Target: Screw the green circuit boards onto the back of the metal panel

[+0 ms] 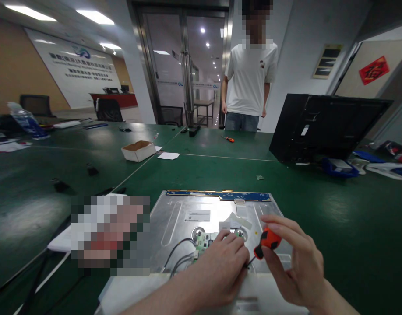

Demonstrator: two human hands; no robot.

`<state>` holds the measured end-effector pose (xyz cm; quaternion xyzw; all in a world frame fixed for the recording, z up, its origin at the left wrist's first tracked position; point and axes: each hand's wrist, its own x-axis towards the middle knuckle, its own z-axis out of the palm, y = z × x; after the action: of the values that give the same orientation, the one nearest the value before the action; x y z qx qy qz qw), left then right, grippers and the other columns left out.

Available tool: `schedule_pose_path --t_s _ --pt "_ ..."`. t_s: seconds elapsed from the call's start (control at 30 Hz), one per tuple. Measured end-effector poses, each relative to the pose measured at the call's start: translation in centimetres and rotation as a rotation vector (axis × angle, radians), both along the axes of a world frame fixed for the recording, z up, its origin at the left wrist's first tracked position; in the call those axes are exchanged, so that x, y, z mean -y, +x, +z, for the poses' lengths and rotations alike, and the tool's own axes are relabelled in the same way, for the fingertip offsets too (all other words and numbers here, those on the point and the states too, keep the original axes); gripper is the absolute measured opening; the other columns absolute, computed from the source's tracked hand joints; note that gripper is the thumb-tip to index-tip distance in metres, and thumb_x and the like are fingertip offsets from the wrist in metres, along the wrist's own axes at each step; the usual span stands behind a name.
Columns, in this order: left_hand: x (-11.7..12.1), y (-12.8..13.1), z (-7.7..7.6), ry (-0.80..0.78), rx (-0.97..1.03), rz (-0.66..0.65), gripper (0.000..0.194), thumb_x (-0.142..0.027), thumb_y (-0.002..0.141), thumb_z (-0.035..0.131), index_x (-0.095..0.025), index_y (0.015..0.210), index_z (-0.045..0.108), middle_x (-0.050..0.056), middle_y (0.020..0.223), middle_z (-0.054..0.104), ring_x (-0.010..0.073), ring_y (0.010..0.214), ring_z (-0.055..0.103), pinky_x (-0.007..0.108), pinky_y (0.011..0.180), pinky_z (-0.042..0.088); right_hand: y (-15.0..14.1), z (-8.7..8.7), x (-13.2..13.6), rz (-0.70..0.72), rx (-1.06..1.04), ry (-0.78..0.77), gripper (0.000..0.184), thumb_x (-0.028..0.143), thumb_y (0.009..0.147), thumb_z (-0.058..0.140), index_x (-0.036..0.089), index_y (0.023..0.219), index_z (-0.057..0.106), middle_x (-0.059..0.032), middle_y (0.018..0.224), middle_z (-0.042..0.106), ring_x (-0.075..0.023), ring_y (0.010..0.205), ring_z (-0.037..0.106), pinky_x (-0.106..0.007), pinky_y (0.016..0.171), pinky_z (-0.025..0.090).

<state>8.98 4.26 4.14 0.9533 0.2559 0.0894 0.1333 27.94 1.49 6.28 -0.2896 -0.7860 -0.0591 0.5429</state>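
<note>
In the head view my right hand [297, 258] pinches the handle of a short orange-and-black screwdriver [269, 238] between thumb and fingers. Its shaft slants down and left towards my left hand [223, 260], which hides the tip. The left fingers are curled over a green circuit board [206, 239]; whatever they grip is hidden. Below lies a silver metal display panel [173, 218], with a blue circuit strip [201, 195] along its far edge. Dark cables [179, 245] run from the green board's left side. A loose pale strip [237, 221] rests behind my left fingers.
A blurred-out item [112, 232] and cables lie left of the panel. Farther off are an open cardboard box [138, 152], another screwdriver [228, 139] and a small bag [260, 177]. A large black screen housing [329, 127] stands at right. A person [252, 78] stands across the green table [201, 170].
</note>
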Motion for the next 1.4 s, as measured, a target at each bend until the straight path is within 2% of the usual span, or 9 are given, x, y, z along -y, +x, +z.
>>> schedule_pose_path --t_s 0.2,0.3,0.43,0.53,0.7,0.8,0.93,1.07,1.4 --pt "0.04 -0.08 -0.29 0.012 0.039 0.007 0.017 -0.017 0.091 0.054 -0.018 0.108 0.056 0.008 0.109 0.063 0.0254 0.104 0.056 0.043 0.1 0.037 0.01 0.15 0.08 0.017 0.011 -0.008 0.053 0.002 0.082 0.055 0.013 0.133 0.047 -0.0128 0.121 0.063 -0.0217 0.115 0.062 -0.033 0.093 0.054" --pt "-0.02 -0.07 -0.25 0.006 0.039 0.003 0.014 -0.017 0.091 0.053 -0.018 0.104 0.057 0.007 0.106 0.063 0.025 0.101 0.057 0.043 0.099 0.038 -0.16 -0.11 -0.12 0.041 -0.052 -0.026 0.059 0.002 0.079 0.064 0.016 0.133 0.044 -0.0106 0.117 0.065 -0.0201 0.106 0.066 -0.032 0.087 0.056" --pt "-0.1 0.0 -0.09 0.014 0.016 0.003 0.009 -0.018 0.092 0.053 -0.017 0.099 0.057 0.006 0.103 0.063 0.0244 0.098 0.058 0.043 0.098 0.04 -0.24 -0.38 -0.27 0.043 -0.073 -0.056 0.06 0.002 0.079 0.064 0.019 0.132 0.042 -0.0095 0.116 0.065 -0.0174 0.096 0.068 -0.031 0.081 0.058" --pt "-0.09 0.03 -0.08 0.008 0.007 0.011 0.008 -0.02 0.093 0.052 -0.018 0.1 0.057 0.006 0.103 0.063 0.0242 0.098 0.058 0.043 0.099 0.039 -0.14 -0.33 -0.13 0.023 -0.044 -0.031 0.056 0.004 0.081 0.062 0.018 0.132 0.043 -0.0109 0.119 0.064 -0.0191 0.102 0.066 -0.033 0.084 0.057" --pt "0.01 -0.04 -0.13 0.002 0.026 0.011 0.021 -0.019 0.093 0.052 -0.019 0.114 0.055 0.007 0.111 0.063 0.0245 0.105 0.056 0.042 0.102 0.037 0.04 -0.06 0.12 -0.087 0.049 0.024 0.047 0.004 0.084 0.057 0.013 0.13 0.051 -0.0132 0.121 0.062 -0.0205 0.111 0.062 -0.031 0.087 0.055" --pt "-0.04 -0.05 -0.02 0.007 0.018 0.0 0.021 -0.018 0.092 0.053 -0.018 0.113 0.055 0.008 0.112 0.063 0.025 0.106 0.055 0.042 0.102 0.037 0.05 0.01 0.07 -0.045 0.051 0.009 0.05 0.003 0.084 0.054 0.012 0.133 0.049 -0.0139 0.12 0.064 -0.0218 0.112 0.063 -0.034 0.088 0.056" --pt "-0.08 -0.02 0.27 -0.006 -0.011 -0.008 0.012 -0.019 0.094 0.051 -0.019 0.105 0.056 0.008 0.108 0.063 0.0257 0.103 0.056 0.044 0.1 0.038 0.09 -0.3 -0.11 0.024 -0.039 -0.029 0.058 0.005 0.08 0.065 0.018 0.133 0.046 -0.0113 0.114 0.067 -0.0225 0.101 0.068 -0.037 0.083 0.059" --pt "0.02 -0.01 0.51 -0.034 0.004 -0.001 0.014 -0.018 0.092 0.052 -0.018 0.105 0.056 0.008 0.107 0.063 0.0262 0.102 0.056 0.043 0.1 0.038 0.04 -0.51 -0.19 0.025 -0.089 -0.06 0.061 0.004 0.078 0.067 0.02 0.132 0.044 -0.0103 0.108 0.069 -0.0207 0.087 0.071 -0.036 0.074 0.06" --pt "-0.06 -0.1 0.06 -0.001 0.021 -0.012 0.022 -0.016 0.09 0.054 -0.018 0.112 0.053 0.008 0.111 0.062 0.0255 0.105 0.056 0.043 0.101 0.037 0.31 0.23 0.27 -0.124 0.086 0.032 0.047 0.006 0.084 0.055 0.012 0.13 0.053 -0.0152 0.118 0.066 -0.0242 0.111 0.065 -0.035 0.084 0.059"
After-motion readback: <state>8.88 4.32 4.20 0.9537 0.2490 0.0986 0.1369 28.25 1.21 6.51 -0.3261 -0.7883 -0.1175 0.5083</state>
